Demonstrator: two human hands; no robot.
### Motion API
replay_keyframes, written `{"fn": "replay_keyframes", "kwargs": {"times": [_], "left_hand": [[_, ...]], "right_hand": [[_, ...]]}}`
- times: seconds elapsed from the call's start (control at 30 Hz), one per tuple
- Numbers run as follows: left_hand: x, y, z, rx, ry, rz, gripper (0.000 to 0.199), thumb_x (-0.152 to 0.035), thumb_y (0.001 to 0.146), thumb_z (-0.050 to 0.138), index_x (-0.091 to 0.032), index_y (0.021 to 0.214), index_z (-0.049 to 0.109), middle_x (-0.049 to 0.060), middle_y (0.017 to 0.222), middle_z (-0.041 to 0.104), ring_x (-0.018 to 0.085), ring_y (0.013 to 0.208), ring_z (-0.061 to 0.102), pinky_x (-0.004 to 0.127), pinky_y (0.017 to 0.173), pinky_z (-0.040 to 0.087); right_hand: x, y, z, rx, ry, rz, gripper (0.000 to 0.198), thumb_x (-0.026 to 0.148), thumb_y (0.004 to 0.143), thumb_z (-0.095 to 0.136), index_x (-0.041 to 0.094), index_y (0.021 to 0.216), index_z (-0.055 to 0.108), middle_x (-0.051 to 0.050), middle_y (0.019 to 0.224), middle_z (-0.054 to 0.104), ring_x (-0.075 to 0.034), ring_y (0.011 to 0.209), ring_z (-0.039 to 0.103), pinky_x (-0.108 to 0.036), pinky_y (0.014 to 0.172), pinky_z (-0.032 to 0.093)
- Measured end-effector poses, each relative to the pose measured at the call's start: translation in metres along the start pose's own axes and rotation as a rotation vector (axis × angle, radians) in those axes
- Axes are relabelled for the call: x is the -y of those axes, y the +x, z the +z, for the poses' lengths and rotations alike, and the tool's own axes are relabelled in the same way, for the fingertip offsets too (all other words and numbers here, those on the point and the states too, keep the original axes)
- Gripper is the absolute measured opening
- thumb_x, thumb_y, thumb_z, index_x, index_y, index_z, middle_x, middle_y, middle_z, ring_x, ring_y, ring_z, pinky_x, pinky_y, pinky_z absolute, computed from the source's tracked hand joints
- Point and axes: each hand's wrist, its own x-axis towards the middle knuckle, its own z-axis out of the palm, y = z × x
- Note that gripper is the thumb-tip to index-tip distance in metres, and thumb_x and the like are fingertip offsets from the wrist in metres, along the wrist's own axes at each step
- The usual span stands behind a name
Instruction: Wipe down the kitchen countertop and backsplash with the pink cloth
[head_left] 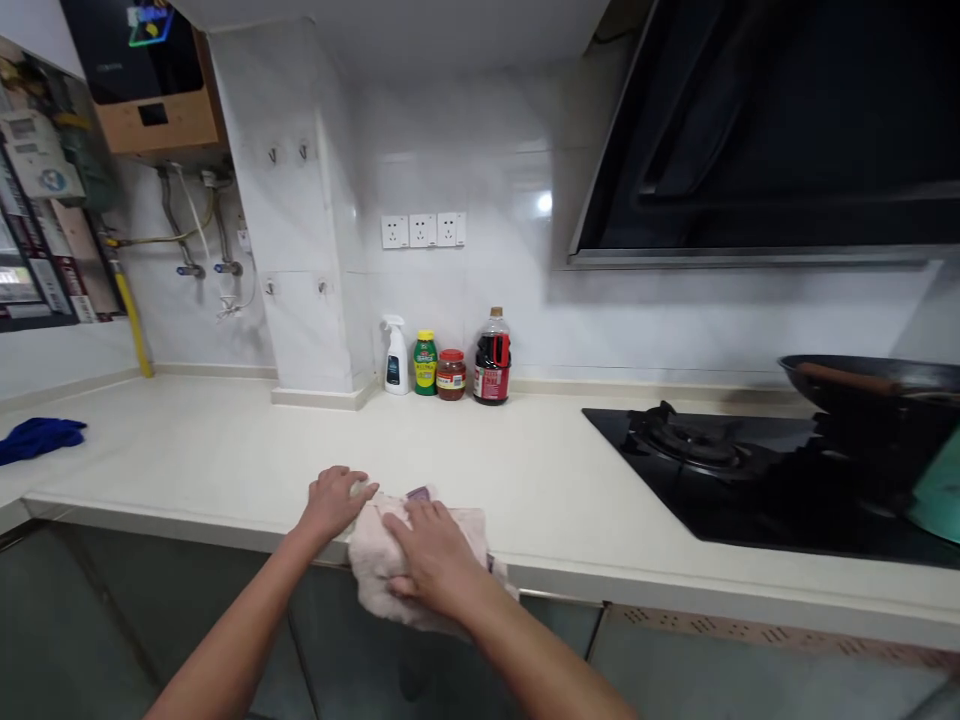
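Note:
A pale pink cloth (375,565) with small purple patches lies bunched over the counter's front edge, part of it hanging down in front. My right hand (435,560) is on top of it, fingers bent over the fabric and gripping it. Just left of the cloth, my left hand (336,503) rests on the white countertop (210,455) with thumb and fingers apart. Its thumb reaches to the cloth's upper left corner; I cannot tell whether they touch.
Against the back wall stand a white spray bottle (397,358), a green-and-yellow bottle (425,365), a red-lidded jar (451,377) and a dark sauce bottle (492,365). A black gas hob (750,515) with a wok (862,385) is at right. A blue cloth (39,438) lies far left.

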Motion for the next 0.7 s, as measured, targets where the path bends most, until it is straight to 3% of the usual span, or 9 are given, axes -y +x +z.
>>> {"fn": "replay_keyframes", "kwargs": {"times": [0.13, 0.27, 0.4, 0.5, 0.6, 0.7], "left_hand": [[0.009, 0.005, 0.008, 0.042, 0.058, -0.069, 0.046, -0.053, 0.095, 0.044, -0.027, 0.117, 0.074, 0.011, 0.136, 0.065, 0.033, 0.133, 0.052, 0.05, 0.109, 0.042], [0.013, 0.007, 0.004, 0.083, 0.104, -0.059, 0.051, -0.054, 0.097, 0.036, -0.028, 0.117, 0.075, 0.008, 0.134, 0.067, 0.03, 0.13, 0.055, 0.045, 0.108, 0.042], [0.012, 0.006, 0.005, 0.119, 0.131, -0.037, 0.05, -0.056, 0.095, 0.038, -0.03, 0.116, 0.075, 0.007, 0.136, 0.067, 0.03, 0.131, 0.055, 0.045, 0.11, 0.041], [0.013, 0.006, 0.008, 0.137, 0.141, -0.042, 0.05, -0.059, 0.091, 0.044, -0.029, 0.119, 0.073, 0.01, 0.139, 0.064, 0.032, 0.135, 0.052, 0.049, 0.111, 0.04], [0.013, 0.007, 0.009, 0.15, 0.146, -0.043, 0.052, -0.06, 0.089, 0.048, -0.028, 0.122, 0.071, 0.012, 0.141, 0.061, 0.034, 0.136, 0.051, 0.052, 0.112, 0.038], [0.012, 0.006, 0.009, 0.159, 0.145, -0.039, 0.051, -0.059, 0.089, 0.049, -0.028, 0.123, 0.069, 0.012, 0.142, 0.06, 0.033, 0.136, 0.05, 0.051, 0.113, 0.037]], "right_hand": [[0.009, 0.017, 0.002, -0.008, 0.024, -0.021, 0.084, 0.049, 0.079, 0.085, 0.018, 0.146, 0.045, -0.021, 0.15, 0.043, -0.039, 0.14, 0.037, -0.055, 0.119, 0.029], [-0.003, -0.003, 0.004, -0.06, -0.012, -0.039, 0.086, 0.051, 0.079, 0.086, 0.02, 0.148, 0.044, -0.02, 0.15, 0.044, -0.037, 0.139, 0.04, -0.052, 0.118, 0.032], [-0.042, -0.059, 0.003, -0.136, -0.071, 0.044, 0.086, 0.051, 0.074, 0.09, 0.021, 0.144, 0.049, -0.017, 0.146, 0.049, -0.038, 0.132, 0.046, -0.051, 0.114, 0.036], [-0.088, -0.117, 0.005, -0.296, -0.196, 0.097, 0.072, 0.046, 0.079, 0.085, 0.019, 0.138, 0.055, -0.018, 0.139, 0.054, -0.037, 0.124, 0.05, -0.052, 0.107, 0.038], [-0.138, -0.175, 0.006, -0.439, -0.349, 0.076, 0.056, 0.052, 0.089, 0.069, 0.016, 0.131, 0.06, -0.02, 0.13, 0.057, -0.039, 0.116, 0.052, -0.054, 0.098, 0.04], [-0.184, -0.22, -0.001, -0.457, -0.444, 0.073, 0.055, 0.061, 0.098, 0.047, 0.015, 0.124, 0.063, -0.021, 0.123, 0.06, -0.038, 0.108, 0.054, -0.052, 0.09, 0.04]]}}
